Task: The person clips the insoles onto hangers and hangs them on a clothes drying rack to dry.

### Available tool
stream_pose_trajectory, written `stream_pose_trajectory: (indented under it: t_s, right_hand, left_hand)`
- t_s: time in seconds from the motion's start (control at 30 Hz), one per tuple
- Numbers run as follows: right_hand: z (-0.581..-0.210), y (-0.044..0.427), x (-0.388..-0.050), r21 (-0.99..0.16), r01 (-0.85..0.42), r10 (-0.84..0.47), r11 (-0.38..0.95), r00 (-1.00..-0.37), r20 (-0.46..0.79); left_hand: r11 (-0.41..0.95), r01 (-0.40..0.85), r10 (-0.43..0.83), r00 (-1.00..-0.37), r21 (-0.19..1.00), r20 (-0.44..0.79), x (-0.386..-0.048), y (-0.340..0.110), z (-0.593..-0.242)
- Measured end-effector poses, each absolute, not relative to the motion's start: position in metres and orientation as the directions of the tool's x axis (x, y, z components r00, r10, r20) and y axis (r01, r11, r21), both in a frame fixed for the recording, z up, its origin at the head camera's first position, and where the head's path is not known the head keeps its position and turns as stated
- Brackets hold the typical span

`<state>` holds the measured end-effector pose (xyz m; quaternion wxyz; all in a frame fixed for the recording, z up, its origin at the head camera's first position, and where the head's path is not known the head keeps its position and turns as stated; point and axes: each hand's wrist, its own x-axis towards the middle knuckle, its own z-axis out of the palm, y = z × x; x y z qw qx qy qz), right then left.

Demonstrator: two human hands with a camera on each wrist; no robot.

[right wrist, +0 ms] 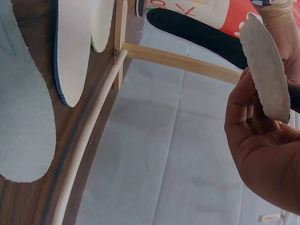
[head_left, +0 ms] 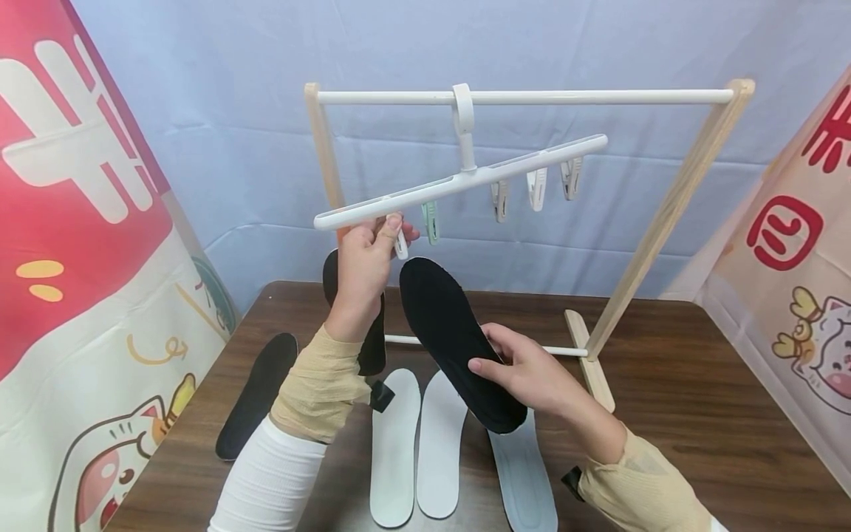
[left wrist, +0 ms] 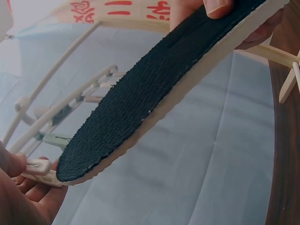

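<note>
My left hand pinches a white clip at the low left end of a tilted white hanger. Below and to the right, my right hand grips a black insole by its edge, thumb on the dark face. In the left wrist view the insole's tip is close to the pinched clip; whether they touch I cannot tell. Its pale underside shows in the right wrist view. A second black insole hangs behind my left forearm, its upper end partly hidden.
A green clip and several pale clips hang along the hanger. The hanger hooks over the rack's white rail. On the brown table lie another black insole, two white insoles and a greyish one.
</note>
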<state>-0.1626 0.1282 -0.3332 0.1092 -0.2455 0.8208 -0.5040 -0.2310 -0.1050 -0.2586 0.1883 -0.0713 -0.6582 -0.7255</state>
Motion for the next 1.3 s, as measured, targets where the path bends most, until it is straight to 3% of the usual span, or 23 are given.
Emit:
stream_pose_trajectory:
  t_s: [0.5,1.3]
  right_hand:
    - [-0.333,0.118,-0.166,-0.886,-0.283,-0.510,0.369,-0.858,0.062]
    - [-0.335,0.098,-0.166,-0.945,-0.161,-0.431,0.284,-0.902,0.024]
  left_hand:
    - [-0.044,0.376,-0.182,-0.914,0.925,0.363,-0.232,-0.106,-0.260]
    - [0.011,0.390,-0.185,-0.904,0.921,0.385,-0.231,-0.106,-0.262]
